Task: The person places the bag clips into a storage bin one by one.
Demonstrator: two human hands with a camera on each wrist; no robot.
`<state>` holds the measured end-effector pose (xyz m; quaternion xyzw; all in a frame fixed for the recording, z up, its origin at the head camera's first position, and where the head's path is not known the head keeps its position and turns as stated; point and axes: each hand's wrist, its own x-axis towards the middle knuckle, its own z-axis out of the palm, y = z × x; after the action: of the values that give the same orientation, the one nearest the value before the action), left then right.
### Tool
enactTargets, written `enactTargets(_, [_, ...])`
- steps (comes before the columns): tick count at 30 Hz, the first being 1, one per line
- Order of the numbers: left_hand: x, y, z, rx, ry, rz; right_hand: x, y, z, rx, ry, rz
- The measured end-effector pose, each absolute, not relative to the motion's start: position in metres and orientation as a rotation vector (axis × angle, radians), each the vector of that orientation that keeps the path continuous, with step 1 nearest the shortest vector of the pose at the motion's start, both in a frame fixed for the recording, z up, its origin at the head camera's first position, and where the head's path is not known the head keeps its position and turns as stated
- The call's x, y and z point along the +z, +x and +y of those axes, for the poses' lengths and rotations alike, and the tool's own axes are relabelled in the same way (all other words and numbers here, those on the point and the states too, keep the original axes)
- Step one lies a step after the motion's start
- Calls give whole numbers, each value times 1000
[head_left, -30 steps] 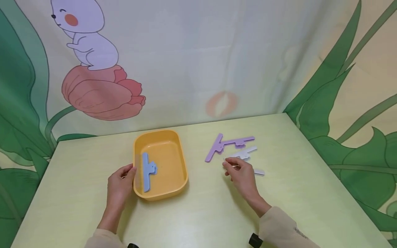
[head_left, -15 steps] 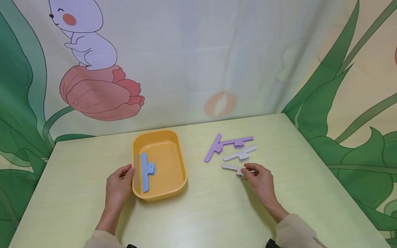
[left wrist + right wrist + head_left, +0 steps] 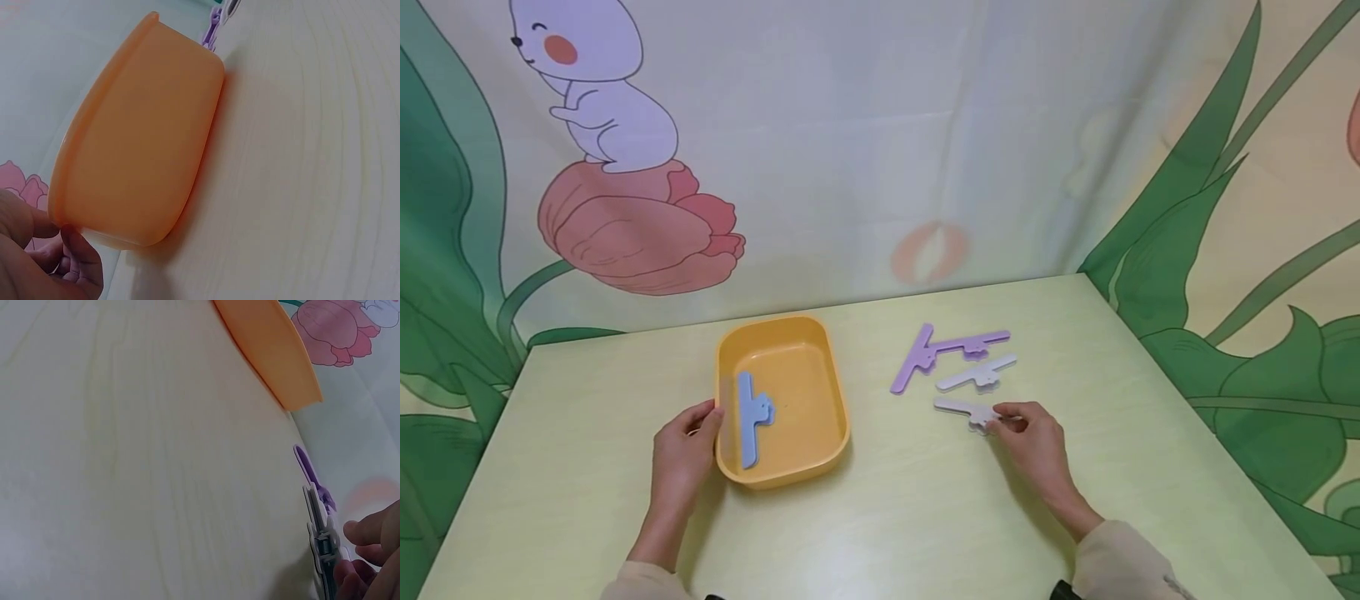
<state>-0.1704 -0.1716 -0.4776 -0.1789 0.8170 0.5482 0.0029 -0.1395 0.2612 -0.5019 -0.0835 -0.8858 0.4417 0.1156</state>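
In the head view, a person's left hand (image 3: 683,450) is pinching the left rim of a yellow tray (image 3: 805,425), which is resting left of the middle of the pale worktop (image 3: 880,533), near its far edge. A blue clip (image 3: 748,421) is lying inside, along the tray's left wall. Right of the tray, one purple clip (image 3: 913,360) is slanting towards the far edge, with a second purple clip (image 3: 968,342) running off rightwards from it. A white clip (image 3: 977,374) is lying on the near side of these. Nearest the front edge, a greyish clip (image 3: 976,413) is sitting under the curled fingertips of the right hand (image 3: 1037,442), which are covering its right end. In the left wrist view, thumb and fingers are holding the tray's rim from outside. In the right wrist view, the right fingers are curving close around the greyish clip's middle; whether they are gripping it, I cannot tell.
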Motion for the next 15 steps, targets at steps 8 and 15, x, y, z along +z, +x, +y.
enactTargets(8, [-478, -170, -171, 1719, -563, 2557, -507, -141, 257, 1279, -221, -2609])
enactTargets(15, [-479, -171, -172, 1722, -561, 2557, -509, -143, 256, 1249, -213, -2632])
